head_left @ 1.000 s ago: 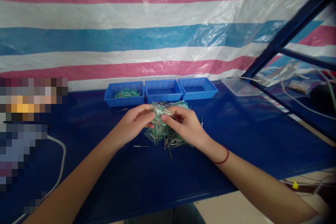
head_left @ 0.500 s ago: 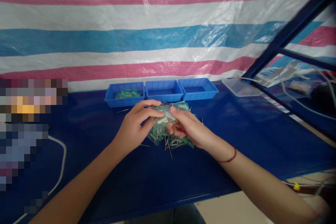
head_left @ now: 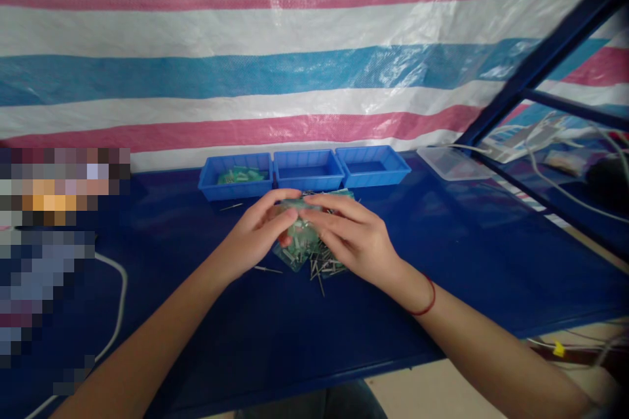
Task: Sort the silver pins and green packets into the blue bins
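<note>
My left hand [head_left: 255,236] and my right hand [head_left: 351,236] meet over a pile of small green-tinted plastic packets and metal pins [head_left: 307,249] on the blue table [head_left: 442,262]. The left fingers are curled and pinch a clear packet [head_left: 289,209] at the top of the pile. The right hand lies palm down over the pile, fingers stretched toward the left hand and touching the same packet. A red string circles my right wrist.
Three blue bins [head_left: 304,170] line the back; the left bin [head_left: 236,177] holds green packets. A clear tray [head_left: 452,162] sits at back right by a blue frame post [head_left: 535,62]. A white cable [head_left: 115,301] runs at left. Loose pins [head_left: 268,269] lie beside the pile.
My right hand has turned palm down and spread over the pile; a moment ago it was curled under the packet. The left hand stays in a pinch on the packet.
</note>
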### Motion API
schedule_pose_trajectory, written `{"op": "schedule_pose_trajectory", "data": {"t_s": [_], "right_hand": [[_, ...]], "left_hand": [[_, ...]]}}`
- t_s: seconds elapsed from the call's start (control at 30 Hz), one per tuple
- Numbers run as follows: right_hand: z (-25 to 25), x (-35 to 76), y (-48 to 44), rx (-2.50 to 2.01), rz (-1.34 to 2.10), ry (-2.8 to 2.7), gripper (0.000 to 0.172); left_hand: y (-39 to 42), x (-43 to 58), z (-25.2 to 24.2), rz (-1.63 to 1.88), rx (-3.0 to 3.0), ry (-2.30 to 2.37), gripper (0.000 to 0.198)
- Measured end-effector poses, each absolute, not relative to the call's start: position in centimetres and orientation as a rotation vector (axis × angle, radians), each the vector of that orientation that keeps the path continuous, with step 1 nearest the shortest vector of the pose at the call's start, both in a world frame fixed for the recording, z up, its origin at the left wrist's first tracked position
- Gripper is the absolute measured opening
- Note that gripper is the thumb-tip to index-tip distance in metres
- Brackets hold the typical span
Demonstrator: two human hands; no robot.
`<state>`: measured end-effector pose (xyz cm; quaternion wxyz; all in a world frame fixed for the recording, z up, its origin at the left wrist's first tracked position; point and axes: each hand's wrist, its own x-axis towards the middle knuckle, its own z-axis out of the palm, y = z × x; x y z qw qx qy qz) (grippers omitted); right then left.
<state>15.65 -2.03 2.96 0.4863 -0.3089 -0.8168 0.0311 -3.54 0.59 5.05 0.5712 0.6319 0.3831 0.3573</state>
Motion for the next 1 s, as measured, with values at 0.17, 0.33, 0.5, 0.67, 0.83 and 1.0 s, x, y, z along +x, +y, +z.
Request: {"op": "schedule_pose_trajectory", "data": {"t_s": [0.17, 0.33, 0.5, 0.67, 0.83, 1.0], "right_hand": [[3.1, 15.4, -1.9, -0.887, 0.184, -1.838, 0.043], [3.2, 15.2, -2.0, -0.916, 0.271, -1.796, 0.041], [3.1, 15.0, -2.3, -0.927, 0.299, -1.833, 0.040], [3.1, 15.1, -2.2, -0.958, 0.304, -1.831, 0.039], [3.3, 15.4, -1.9, -1.015, 0.260, -1.831, 0.026], [3.3, 15.7, -1.6, -1.038, 0.279, -1.988, 0.017]], "left_hand": [[3.2, -5.8, 4.6, 1.281, 1.618, 1.188, 0.031], [7.3, -10.2, 4.2, 1.502, 1.822, 1.601, 0.033], [8.2, -11.7, 4.1, 1.204, 2.216, 1.985, 0.034], [7.7, -11.6, 3.3, 0.798, 2.459, 2.228, 0.036], [6.8, -10.3, 3.9, 0.913, 2.603, 1.876, 0.031], [3.5, -7.2, 4.5, 0.413, 2.735, 1.237, 0.033]]}}
